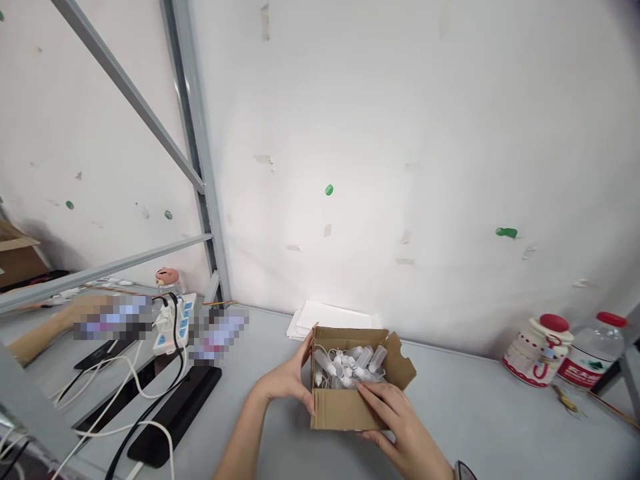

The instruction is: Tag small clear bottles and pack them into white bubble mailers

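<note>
A small open cardboard box (345, 408) rests on the grey tabletop in front of me, its right side flap folded outward. Inside lie several small translucent plastic bottles (377, 358) with white caps, piled loosely. My left hand (287, 383) grips the box's left side, thumb at the front corner and fingers up along the back corner. My right hand (395, 420) holds the front flap, fingers lying over its upper edge near the bottles and thumb by its lower edge. Whether the right fingertips touch a bottle, I cannot tell.
White papers (330, 316) lie behind the box. To the left are a black elongated case (175, 417), cables, a power strip (175, 323) and another person's forearm (40, 333) beyond a metal frame (213, 200). A white jar (537, 350) and a red-capped bottle (593, 350) stand right.
</note>
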Demonstrator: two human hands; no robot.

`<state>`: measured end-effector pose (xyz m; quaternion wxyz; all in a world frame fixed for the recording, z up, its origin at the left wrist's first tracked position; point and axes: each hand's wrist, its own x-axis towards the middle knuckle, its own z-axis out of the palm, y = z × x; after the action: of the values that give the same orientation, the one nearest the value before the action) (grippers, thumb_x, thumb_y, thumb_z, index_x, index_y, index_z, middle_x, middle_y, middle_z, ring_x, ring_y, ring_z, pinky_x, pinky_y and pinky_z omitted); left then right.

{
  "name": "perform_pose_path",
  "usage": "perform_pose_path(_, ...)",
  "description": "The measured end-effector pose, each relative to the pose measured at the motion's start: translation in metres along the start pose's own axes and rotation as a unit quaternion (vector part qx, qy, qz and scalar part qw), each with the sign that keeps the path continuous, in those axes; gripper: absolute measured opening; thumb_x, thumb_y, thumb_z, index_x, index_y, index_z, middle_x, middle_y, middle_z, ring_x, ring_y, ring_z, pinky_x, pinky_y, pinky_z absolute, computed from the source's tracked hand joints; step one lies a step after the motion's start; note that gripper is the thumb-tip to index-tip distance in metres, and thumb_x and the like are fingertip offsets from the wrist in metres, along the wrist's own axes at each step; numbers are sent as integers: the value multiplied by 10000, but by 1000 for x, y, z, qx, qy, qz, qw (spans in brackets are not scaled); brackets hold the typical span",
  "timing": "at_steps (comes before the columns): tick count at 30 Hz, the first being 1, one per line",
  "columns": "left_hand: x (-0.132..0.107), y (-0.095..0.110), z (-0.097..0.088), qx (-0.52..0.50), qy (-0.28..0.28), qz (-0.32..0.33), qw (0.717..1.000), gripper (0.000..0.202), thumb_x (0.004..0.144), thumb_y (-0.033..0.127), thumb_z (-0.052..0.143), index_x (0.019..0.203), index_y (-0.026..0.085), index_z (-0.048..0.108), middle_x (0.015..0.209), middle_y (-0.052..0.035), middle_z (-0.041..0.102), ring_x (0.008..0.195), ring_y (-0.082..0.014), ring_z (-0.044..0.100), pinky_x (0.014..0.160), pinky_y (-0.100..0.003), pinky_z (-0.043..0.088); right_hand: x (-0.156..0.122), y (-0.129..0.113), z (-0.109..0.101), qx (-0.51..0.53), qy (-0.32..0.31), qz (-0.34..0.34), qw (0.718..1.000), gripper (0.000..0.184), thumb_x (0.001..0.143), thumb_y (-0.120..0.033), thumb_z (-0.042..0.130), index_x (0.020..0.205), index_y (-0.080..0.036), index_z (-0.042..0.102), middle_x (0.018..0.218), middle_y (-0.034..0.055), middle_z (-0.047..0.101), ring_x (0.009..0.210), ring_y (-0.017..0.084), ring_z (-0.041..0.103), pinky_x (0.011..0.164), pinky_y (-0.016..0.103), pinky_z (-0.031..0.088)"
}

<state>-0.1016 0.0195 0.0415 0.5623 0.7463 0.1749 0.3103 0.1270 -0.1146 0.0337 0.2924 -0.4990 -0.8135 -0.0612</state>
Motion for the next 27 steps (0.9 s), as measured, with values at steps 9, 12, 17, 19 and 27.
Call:
perform_pose_path(9, -12, -23, 25, 68, 103, -8, 992, 1218, 428, 252, 827, 1393, 290, 84, 1446, -124, 210, 1285, -315, 272, 1053, -448, 228, 8, -1, -9, 42, -26, 57, 997, 508, 752, -341, 632, 1236, -305, 482, 1103, 56, 616, 993, 224, 568, 838, 345, 490)
perform_pose_path(12, -16, -8, 36, 124, 173, -11, 977, 1095, 441, 237, 804, 1365, 265, 218, 1332, -117, 378, 1212, -322, 362, 1026, -439, 280, 5, -5, -8, 12, -3, 35, 999, 521, 744, -250, 615, 1245, -258, 471, 1079, 74, 613, 974, 234, 561, 840, 359, 478)
perform_pose_path(17, -36, 37, 51, 232, 214, -49, 948, 996, 523, 337, 749, 1365, 294, 218, 1228, -96, 451, 1168, -328, 382, 979, -471, 322, 7, -22, 4, 117, 91, 97, 984, 314, 738, -108, 473, 1007, -227, 580, 966, 74, 605, 892, 224, 564, 770, 345, 479)
perform_pose_path(19, -46, 47, 52, 256, 257, -46, 931, 922, 583, 360, 711, 1360, 315, 215, 1277, -83, 410, 1205, -320, 347, 995, -482, 304, 13, -29, 13, 223, 137, 144, 955, 199, 767, -146, 454, 889, -224, 590, 885, 61, 601, 835, 211, 567, 717, 318, 484)
perform_pose_path(27, -65, 0, 50, 104, 338, -28, 935, 1153, 535, 420, 734, 1379, 297, -43, 1468, -91, 110, 1332, -327, 140, 1058, -498, 226, 32, -47, 70, 591, 234, 354, 686, 345, 682, -408, 680, 968, -218, 644, 1005, 27, 665, 977, 228, 567, 824, 328, 473)
